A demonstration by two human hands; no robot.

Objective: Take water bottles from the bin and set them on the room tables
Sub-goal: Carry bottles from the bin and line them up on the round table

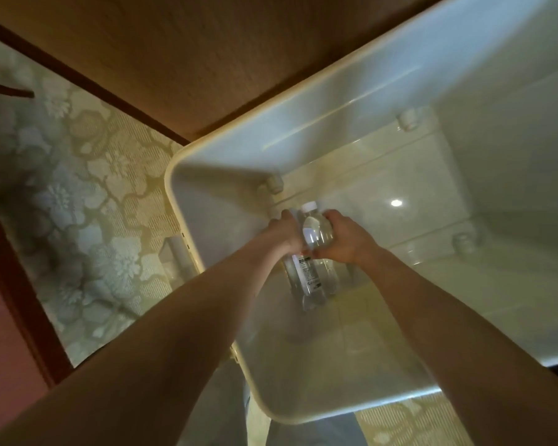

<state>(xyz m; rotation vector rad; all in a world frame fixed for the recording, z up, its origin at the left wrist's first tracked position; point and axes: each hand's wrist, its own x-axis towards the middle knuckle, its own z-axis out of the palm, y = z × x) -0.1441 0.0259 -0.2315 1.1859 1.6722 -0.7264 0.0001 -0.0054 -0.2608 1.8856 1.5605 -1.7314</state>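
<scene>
My right hand [345, 243] wraps 1 capped water bottle [316, 231] deep in the bin [335, 140], my left hand [282, 235] tight beside it, hold unclear; 2nd bottle [310, 278] just beneath, probably to carry 2 together.

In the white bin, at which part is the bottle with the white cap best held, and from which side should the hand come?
Around the clear round body of the capped bottle, below its shoulder, from above through the open bin. The cap is narrow, and the bin is deep, so the sides are blocked. The right hand wraps it there.
</scene>
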